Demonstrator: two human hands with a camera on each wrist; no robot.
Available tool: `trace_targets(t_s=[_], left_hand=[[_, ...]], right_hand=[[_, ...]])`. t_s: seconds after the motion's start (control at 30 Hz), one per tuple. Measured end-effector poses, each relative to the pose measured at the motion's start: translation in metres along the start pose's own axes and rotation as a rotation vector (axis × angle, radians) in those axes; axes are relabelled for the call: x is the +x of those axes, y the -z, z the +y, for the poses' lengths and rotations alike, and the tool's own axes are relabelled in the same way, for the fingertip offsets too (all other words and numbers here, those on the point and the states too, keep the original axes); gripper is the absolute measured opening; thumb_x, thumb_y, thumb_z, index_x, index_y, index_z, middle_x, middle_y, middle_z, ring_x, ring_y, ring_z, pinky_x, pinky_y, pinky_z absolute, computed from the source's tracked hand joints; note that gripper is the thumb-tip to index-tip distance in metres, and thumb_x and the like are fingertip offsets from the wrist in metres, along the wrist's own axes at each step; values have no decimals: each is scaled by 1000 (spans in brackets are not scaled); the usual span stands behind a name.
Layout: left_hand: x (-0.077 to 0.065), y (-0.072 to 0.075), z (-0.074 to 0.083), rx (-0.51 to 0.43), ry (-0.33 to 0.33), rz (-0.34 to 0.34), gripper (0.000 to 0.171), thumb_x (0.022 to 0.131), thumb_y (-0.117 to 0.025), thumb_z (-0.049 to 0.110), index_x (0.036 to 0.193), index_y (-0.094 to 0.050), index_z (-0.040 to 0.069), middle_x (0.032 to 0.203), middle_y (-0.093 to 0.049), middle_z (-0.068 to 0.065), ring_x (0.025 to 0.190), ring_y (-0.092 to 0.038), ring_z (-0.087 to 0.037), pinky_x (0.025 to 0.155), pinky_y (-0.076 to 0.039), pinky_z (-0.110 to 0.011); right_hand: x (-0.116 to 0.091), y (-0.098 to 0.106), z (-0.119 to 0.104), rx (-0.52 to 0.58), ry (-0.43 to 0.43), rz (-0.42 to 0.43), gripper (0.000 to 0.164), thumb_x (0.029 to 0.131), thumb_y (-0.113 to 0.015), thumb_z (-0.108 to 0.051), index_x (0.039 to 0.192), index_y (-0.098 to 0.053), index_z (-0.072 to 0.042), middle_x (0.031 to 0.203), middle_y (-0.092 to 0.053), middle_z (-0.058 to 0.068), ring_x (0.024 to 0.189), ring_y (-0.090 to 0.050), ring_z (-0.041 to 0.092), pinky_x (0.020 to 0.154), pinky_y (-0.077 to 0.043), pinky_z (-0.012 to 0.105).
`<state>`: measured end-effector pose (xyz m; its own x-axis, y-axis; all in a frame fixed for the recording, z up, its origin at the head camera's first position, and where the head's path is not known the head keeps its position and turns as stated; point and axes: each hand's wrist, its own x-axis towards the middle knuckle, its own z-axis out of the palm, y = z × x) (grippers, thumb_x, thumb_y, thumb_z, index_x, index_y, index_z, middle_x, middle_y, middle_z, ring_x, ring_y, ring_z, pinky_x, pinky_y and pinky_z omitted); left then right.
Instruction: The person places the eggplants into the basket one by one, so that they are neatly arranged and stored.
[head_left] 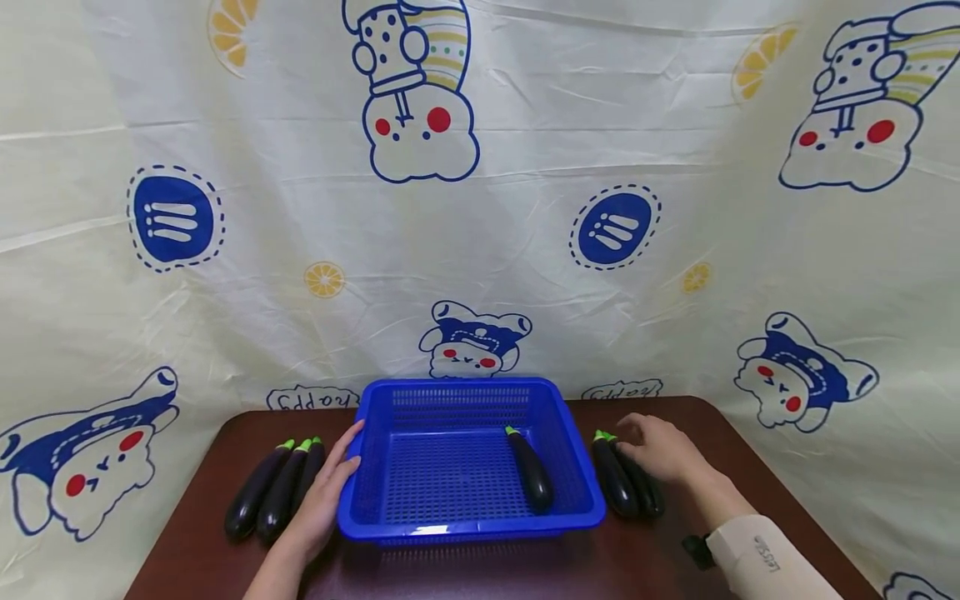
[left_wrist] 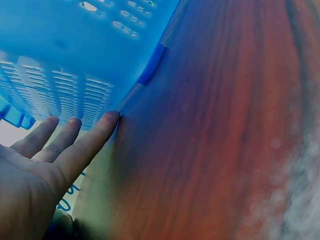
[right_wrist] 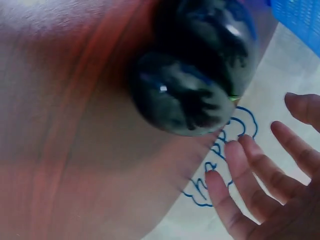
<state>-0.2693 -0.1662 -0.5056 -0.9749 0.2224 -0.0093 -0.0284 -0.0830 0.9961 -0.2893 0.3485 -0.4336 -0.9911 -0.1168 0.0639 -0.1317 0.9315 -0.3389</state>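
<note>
A blue plastic basket (head_left: 465, 531) stands mid-table, with one eggplant (head_left: 531, 471) lying in its right part. My left hand (head_left: 321, 512) rests against the basket's left side, fingers extended along it; in the left wrist view the fingertips (left_wrist: 111, 117) meet the perforated wall. Over the green stem ends of two eggplants (head_left: 617, 479) right of the basket hovers my right hand (head_left: 662, 446). Its fingers are spread and hold nothing, as the right wrist view shows, with the dark, glossy eggplants (right_wrist: 182, 95) just beyond them.
Three eggplants (head_left: 273, 492) lie side by side left of the basket, close to the left forearm. The dark brown table (head_left: 465, 575) ends at the back against a hanging white printed cloth (head_left: 525, 292). A small black object (head_left: 699, 552) shows at the right sleeve's cuff.
</note>
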Motion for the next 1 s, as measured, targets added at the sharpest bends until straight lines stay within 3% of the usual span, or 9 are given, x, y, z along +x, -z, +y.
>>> trace_targets(t_s=[0.2,0.5,0.73,1.0], left_hand=[[-1,1,0,-7,-15,-9,51,112,-39,32,161,-28,39,171,-24,-9,145,-39,-38,98,-51,-34],[0,-1,-1,1,-14,-9,51,112,-39,32,161,-28,38,171,-23,-9,147,-38,-38,99,-50,-34],[-1,-1,0,1,-8,-7,51,112,-39,33,161,-27,38,172,-21,-11,147,-38,-40,100,-51,-40],[0,-2,0,-5,-8,-8,52,112,-39,33,162,-27,37,171,-23,-11,147,-39,-39,100,-52,-41]], right_hand=[[-4,-9,16,19,-48,-67,36,95,-71,-20,127,-65,-3,115,-72,20,101,-68,35,82,-55,55],[-10,-23,28,39,-61,-60,25,92,-73,-16,116,-69,-9,105,-73,12,92,-66,28,78,-53,51],[-11,-26,33,47,-88,-61,31,92,-73,-13,122,-66,-10,121,-72,22,99,-68,33,79,-53,50],[-11,-23,37,46,-99,-69,31,93,-72,-12,124,-67,-11,123,-71,23,104,-67,34,84,-53,55]])
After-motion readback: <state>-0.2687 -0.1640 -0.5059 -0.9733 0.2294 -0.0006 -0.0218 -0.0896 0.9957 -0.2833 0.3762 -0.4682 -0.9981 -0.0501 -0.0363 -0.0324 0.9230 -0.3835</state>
